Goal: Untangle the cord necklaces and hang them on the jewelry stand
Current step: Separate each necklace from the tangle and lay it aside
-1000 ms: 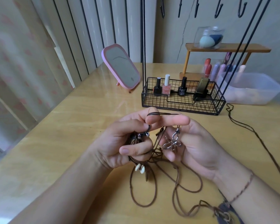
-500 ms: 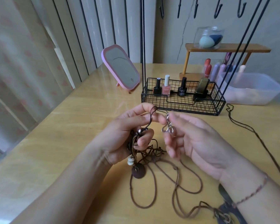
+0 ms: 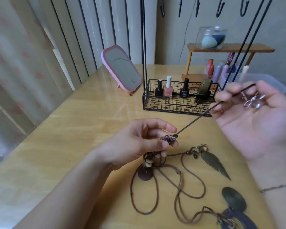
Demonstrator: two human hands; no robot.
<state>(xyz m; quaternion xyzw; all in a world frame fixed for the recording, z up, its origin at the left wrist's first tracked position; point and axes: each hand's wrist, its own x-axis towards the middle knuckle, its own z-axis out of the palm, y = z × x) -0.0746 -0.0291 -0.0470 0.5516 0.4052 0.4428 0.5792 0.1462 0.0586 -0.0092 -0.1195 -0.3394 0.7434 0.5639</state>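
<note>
a person's left hand (image 3: 144,142), at the centre of the frame, pinches a small metal clasp (image 3: 169,138) between thumb and fingers, its lower fingers curled around a bunch of brown cords and pale beads (image 3: 149,161). from the clasp a dark cord (image 3: 203,117) runs taut up and to the right to the right hand (image 3: 253,119), at the right edge of the frame, palm up with fingers loosely curled; the cord loops over its fingertips and a silver pendant (image 3: 253,102), blurred, lies against its fingers. below the hands, in the lower middle of the frame, tangled cord necklaces (image 3: 180,192) lie on the wooden table (image 3: 73,129), with a round dark disc pendant (image 3: 144,174), a bronze feather pendant (image 3: 215,163) and dark oval pendants (image 3: 234,199) at the lower right. the black wire jewelry stand (image 3: 177,103) sits at the upper middle, 4 bottles in its basket, its hooks (image 3: 220,7) bare along the top edge. a pink mirror (image 3: 121,70) stands to its left.
</note>
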